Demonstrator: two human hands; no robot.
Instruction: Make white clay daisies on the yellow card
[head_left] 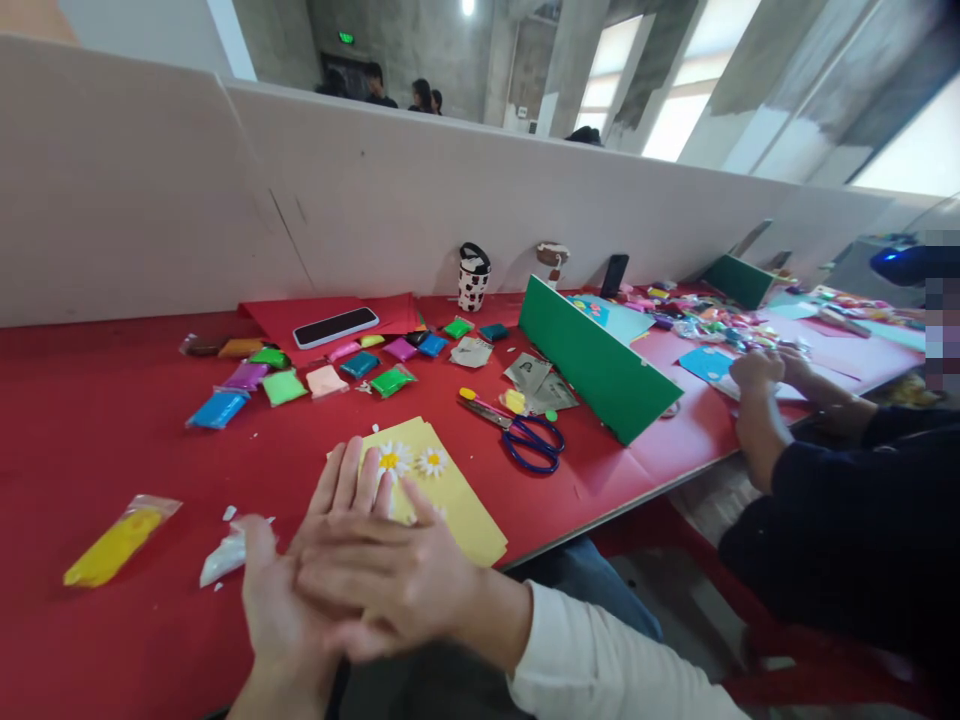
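My left hand (pixel 281 600) lies palm up above the table's front edge, its fingers stretched out and its thumb off to the left. Across it rests my right hand (pixel 401 575), palm down and flat, slightly blurred. Whatever may be between the palms is hidden. Just beyond the fingertips is a yellow sheet of card (pixel 469 520) bearing white daisies with yellow centres (pixel 433 461), partly covered by my hands. Left of my hands sit a crumpled packet of white clay (pixel 225 556) with loose white bits, and a packet of yellow clay (pixel 116 545).
Blue-handled scissors (pixel 534 442) lie beyond the card, near a standing green board (pixel 592 360). Coloured clay packets (pixel 283 387) and a phone (pixel 336 327) are spread farther back on the red table (pixel 150 420). At right, a co-worker's hands (pixel 757 370) are over the table.
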